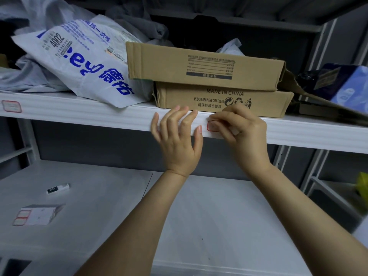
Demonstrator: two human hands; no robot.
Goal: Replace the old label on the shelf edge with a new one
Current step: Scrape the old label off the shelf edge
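On the white shelf edge, the right hand pinches the thin, tear-prone red-bordered label, best peeled from a lifted corner, while the left hand, open and empty, steadies the edge beside it.
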